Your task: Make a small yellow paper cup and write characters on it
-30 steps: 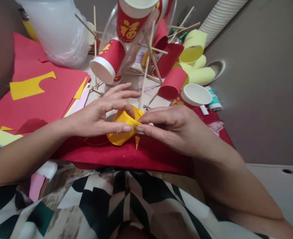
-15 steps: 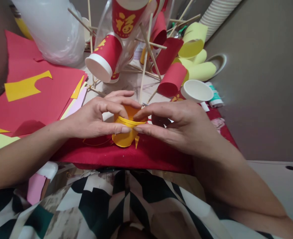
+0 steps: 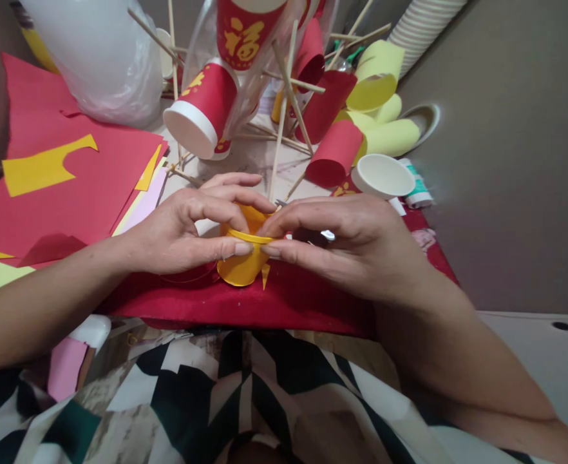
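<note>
A small yellow paper cup [image 3: 241,269] stands upright at the front of the red-covered table, its rim facing up. My left hand [image 3: 192,225] pinches the near rim, thumb outside and index finger inside. Right beside it, my right hand [image 3: 337,238] pinches the same rim, thumb outside and fingertips reaching into the cup. Part of the far wall is hidden behind my fingers. A small pointed yellow paper scrap [image 3: 265,276] lies against the cup's right side.
Red paper sheets [image 3: 71,212] with a yellow cut-out [image 3: 47,166] lie at left. Behind my hands are wooden sticks [image 3: 284,109], red-and-white paper cups [image 3: 207,103], red paper tubes [image 3: 335,154] and yellow rolls [image 3: 388,138]. A white bowl [image 3: 384,175] sits at right, near the wall.
Both hands keep their pinch on the yellow cup's rim. The right fingertips have shifted slightly left along it. The cup itself stays in place.
</note>
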Motion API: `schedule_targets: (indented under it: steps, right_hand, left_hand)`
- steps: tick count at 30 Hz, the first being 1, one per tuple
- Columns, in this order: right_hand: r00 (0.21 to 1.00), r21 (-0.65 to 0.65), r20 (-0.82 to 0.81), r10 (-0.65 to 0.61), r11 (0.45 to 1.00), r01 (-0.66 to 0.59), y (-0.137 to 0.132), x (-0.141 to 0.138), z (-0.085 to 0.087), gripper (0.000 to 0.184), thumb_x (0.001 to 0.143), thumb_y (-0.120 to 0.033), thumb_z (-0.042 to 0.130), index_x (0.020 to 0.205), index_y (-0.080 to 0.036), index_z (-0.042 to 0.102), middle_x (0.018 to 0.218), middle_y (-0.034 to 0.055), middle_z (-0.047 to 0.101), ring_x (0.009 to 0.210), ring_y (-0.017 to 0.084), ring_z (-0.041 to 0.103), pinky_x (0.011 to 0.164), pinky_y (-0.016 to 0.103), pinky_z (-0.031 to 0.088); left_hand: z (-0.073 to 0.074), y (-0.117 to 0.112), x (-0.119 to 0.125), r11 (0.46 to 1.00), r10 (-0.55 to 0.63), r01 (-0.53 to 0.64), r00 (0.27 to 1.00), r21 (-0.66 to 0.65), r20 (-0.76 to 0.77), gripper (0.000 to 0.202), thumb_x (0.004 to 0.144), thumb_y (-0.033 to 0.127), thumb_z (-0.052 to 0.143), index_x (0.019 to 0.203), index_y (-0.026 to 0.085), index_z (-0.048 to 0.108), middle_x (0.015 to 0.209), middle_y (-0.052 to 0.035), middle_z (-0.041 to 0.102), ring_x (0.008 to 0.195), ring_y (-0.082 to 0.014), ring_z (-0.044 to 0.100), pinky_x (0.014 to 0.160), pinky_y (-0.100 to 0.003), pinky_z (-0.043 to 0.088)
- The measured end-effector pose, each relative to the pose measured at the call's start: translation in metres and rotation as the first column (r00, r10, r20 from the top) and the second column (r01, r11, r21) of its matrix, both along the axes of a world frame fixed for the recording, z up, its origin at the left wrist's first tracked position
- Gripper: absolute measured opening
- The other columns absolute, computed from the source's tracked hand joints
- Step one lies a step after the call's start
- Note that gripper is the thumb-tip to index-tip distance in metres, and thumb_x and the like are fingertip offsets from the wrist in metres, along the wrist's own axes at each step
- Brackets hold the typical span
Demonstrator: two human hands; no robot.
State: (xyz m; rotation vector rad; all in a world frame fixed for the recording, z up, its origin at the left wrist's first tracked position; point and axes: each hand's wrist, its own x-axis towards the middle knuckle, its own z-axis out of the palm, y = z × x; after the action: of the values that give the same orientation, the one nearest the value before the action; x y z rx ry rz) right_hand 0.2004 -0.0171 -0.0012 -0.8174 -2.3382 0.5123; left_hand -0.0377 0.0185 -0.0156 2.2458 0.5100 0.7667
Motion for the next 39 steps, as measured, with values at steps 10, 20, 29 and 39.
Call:
schedule_targets:
  steps: [10,20,29,39]
  right_hand:
    - [0.984,-0.053,-0.174,0.045,0.997,-0.055,0.011,0.014,0.003,0.025,0.087,-0.019,0.073,0.112,-0.021,0.074,0.115,0.0048,0.077,0.092,0.013,0.073,0.079,0.024,0.059]
    - [0.936,-0.144,-0.205,0.286,0.937,-0.318,0.025,0.015,-0.001,0.01,0.089,-0.019,0.072,0.098,-0.017,0.076,0.097,0.0053,0.079,0.094,0.012,0.074,0.085,0.023,0.059]
    - [0.99,-0.102,-0.062,0.13,0.985,-0.136,0.012,0.006,0.002,0.007,0.093,-0.019,0.066,0.088,-0.016,0.07,0.08,0.0005,0.074,0.069,0.008,0.065,0.065,0.018,0.051]
    - [0.982,-0.024,-0.111,0.15,0.988,-0.154,0.015,0.006,-0.003,0.006,0.092,-0.021,0.069,0.092,-0.016,0.073,0.087,0.0026,0.078,0.078,0.01,0.071,0.072,0.021,0.055]
  left_hand:
    - [0.004,0.01,-0.008,0.983,-0.042,0.053,0.997,-0.176,0.066,0.007,0.082,0.018,0.076,0.083,0.023,0.073,0.131,0.0003,0.072,0.142,-0.0261,0.051,0.125,-0.049,0.029]
    - [0.005,0.017,-0.012,0.873,-0.17,0.187,0.982,-0.45,0.079,0.011,0.079,0.031,0.081,0.08,0.021,0.076,0.127,-0.0071,0.074,0.14,-0.0328,0.052,0.12,-0.053,0.034]
    - [0.007,0.005,-0.01,0.994,0.018,-0.015,1.0,-0.108,0.022,0.033,0.08,0.028,0.08,0.113,0.026,0.074,0.142,-0.0072,0.064,0.144,-0.0298,0.048,0.123,-0.051,0.034]
    - [0.009,0.0,-0.006,0.998,0.058,-0.057,0.998,-0.02,0.032,0.004,0.087,0.027,0.075,0.087,0.023,0.074,0.131,-0.0032,0.071,0.143,-0.0282,0.049,0.124,-0.056,0.03]
